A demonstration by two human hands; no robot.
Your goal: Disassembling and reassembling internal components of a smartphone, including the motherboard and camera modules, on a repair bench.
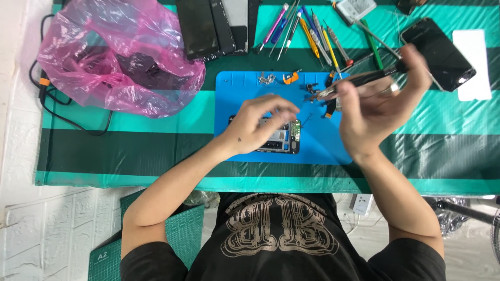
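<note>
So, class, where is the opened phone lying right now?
In the head view the opened phone lies on the blue mat's lower middle, under the left hand, left of the raised right hand.
</note>
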